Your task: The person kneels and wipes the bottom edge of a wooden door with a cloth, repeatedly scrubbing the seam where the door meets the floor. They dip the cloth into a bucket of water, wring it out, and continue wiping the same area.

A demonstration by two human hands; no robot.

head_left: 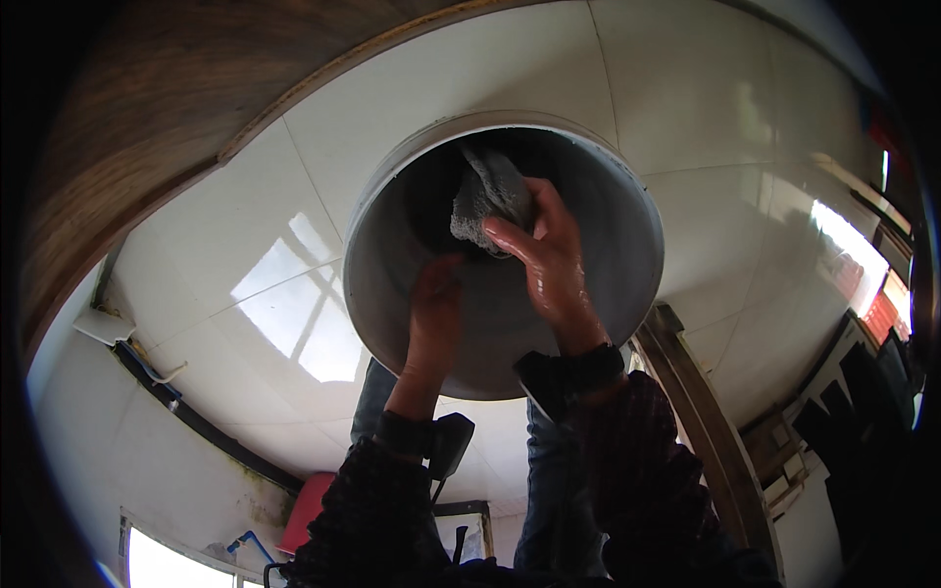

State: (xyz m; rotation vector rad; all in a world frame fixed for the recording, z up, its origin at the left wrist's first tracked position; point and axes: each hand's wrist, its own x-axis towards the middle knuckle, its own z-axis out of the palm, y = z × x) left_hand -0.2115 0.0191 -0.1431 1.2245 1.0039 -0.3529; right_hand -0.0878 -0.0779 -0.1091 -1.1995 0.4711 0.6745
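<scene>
Before my legs stands a round grey bucket (625, 242) with a pale rim, its inside dark. My right hand (548, 235), wet and shiny, reaches into it and grips a bunched grey cloth (492, 195) between thumb and fingers. The cloth looks wet, and its upper end fades into the shadow inside the bucket. To the left, my left hand (437, 301) is also inside the bucket, below the cloth and apart from it. Its fingers are blurred and shadowed, so their hold is hidden.
Glossy pale floor tiles (684, 81) surround the bucket. A brown wooden edge (147, 110) curves across the upper left. A wooden post (698, 411) stands at the right, a red plastic item (305, 511) at the lower left, with a blue pipe (253, 540) near it.
</scene>
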